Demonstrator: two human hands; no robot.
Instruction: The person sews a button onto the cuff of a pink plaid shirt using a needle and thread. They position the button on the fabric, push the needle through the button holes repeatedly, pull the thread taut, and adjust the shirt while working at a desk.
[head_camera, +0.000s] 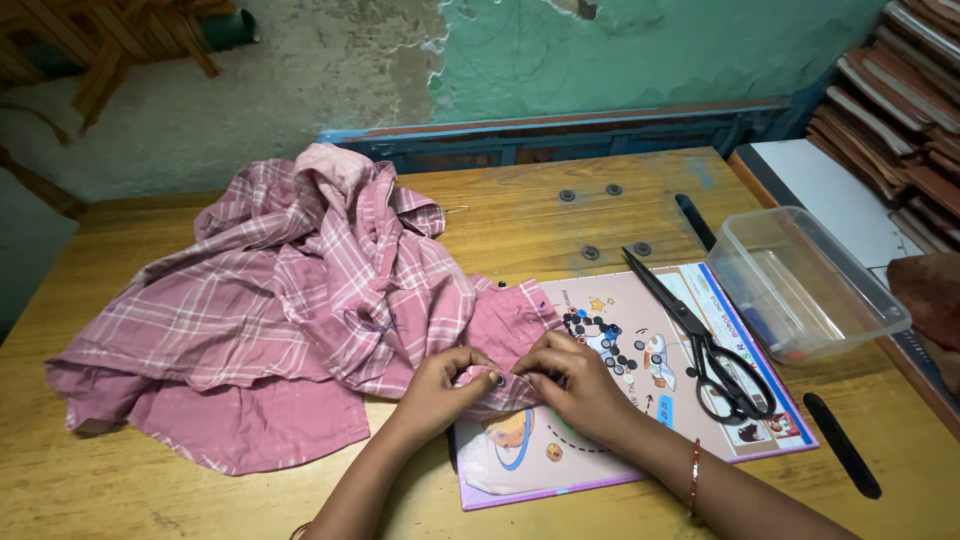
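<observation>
A pink plaid shirt (290, 300) lies crumpled on the wooden table (520, 215). My left hand (445, 385) pinches a fold of the shirt's edge where a small dark button (499, 379) sits. My right hand (575, 380) grips the same fold from the right, fingertips close to the button. Both hands rest over a pink illustrated book (640, 440). A heap of small dark buttons (600, 335) lies on the book just beyond my right hand.
Black-handled scissors (700, 335) lie on the book's right side. A clear plastic box (805, 280) stands at the right. A black strip (842, 445) lies near the front right. Three loose buttons (590, 252) dot the table's far part. Stacked books (895, 95) fill the right corner.
</observation>
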